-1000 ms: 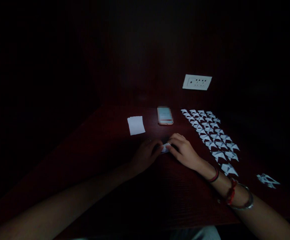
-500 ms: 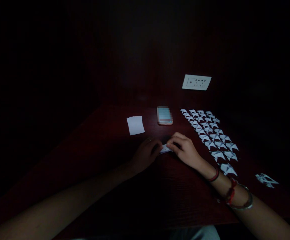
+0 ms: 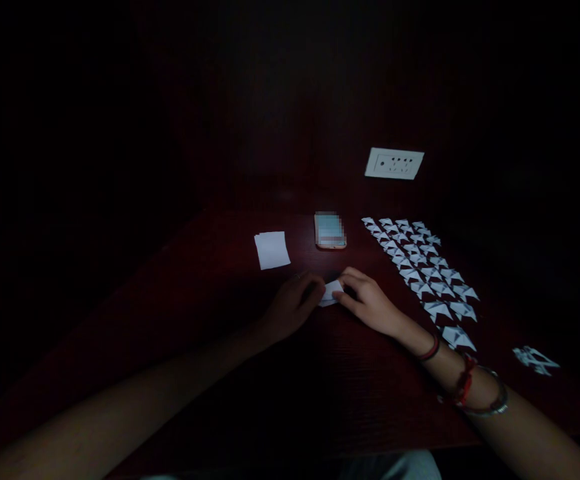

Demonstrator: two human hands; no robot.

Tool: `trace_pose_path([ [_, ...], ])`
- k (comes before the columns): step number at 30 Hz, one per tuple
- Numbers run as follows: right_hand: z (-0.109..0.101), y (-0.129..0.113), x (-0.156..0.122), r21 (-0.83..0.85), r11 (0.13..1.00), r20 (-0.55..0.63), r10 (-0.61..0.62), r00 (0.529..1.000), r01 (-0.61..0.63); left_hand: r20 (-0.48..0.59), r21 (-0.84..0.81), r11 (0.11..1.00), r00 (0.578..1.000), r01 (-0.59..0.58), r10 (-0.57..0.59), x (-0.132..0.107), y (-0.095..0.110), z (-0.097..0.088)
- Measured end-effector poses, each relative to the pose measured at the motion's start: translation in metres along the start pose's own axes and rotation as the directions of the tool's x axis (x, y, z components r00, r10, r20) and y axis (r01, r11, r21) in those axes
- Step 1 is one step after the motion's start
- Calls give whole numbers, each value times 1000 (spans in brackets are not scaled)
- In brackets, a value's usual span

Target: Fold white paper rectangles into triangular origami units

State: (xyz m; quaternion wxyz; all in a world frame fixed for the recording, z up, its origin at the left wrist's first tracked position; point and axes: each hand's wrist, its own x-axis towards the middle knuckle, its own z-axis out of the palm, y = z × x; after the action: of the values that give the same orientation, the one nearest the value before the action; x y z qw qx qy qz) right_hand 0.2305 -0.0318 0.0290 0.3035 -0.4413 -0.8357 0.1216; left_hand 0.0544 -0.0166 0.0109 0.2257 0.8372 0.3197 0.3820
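Between my two hands is a small folded piece of white paper (image 3: 331,293), held just above or on the dark red table (image 3: 290,400). My left hand (image 3: 295,300) pinches its left end, with the fingertips partly in shadow. On the right edge, my right hand (image 3: 367,300) grips the paper between thumb and fingers. Beyond my left hand lies a stack of square white paper sheets (image 3: 272,251). Several folded white paper shapes (image 3: 413,257) stand in rows to the right of my right hand.
A phone (image 3: 330,231) with a blurred screen lies behind my hands. A white wall socket (image 3: 395,164) is on the back panel. Near the table's right side sits a small pile of white folded pieces (image 3: 535,360). The surroundings are very dark.
The paper between my hands shows a wider, flatter face than before. My right fingers have shifted slightly along its right edge, and both hands keep hold of it.
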Motion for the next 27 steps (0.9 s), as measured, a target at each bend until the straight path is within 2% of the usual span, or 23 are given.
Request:
trace_pose_path([
  [3,0,2,1,49,999,18,5,1000,-6,17,-52,998,1000,-20,20,-1,-3,1],
  [7,2,6,1,79,997,27,7,1000,-9,-4,-82,996,999,44,-44,-1,-10,4],
  [9,3,6,0,76,997,15,10,1000,-12,10,-95,995,999,37,-36,0,-11,5],
  [12,4,6,0,78,997,-8,14,1000,-14,33,-71,997,999,8,-6,1,-9,4],
  [18,5,8,-1,76,997,-81,15,997,-9,67,-45,997,996,59,-56,2,-10,3],
  [21,6,8,-2,82,997,-61,6,998,-1,79,-20,997,995,68,-66,2,-13,4],
  [24,8,11,-3,85,996,16,39,999,-40,56,74,995,996,64,-68,0,-15,7],
  [27,9,16,-3,13,998,75,66,995,-67,12,311,950,999,28,-33,-3,-13,8],
])
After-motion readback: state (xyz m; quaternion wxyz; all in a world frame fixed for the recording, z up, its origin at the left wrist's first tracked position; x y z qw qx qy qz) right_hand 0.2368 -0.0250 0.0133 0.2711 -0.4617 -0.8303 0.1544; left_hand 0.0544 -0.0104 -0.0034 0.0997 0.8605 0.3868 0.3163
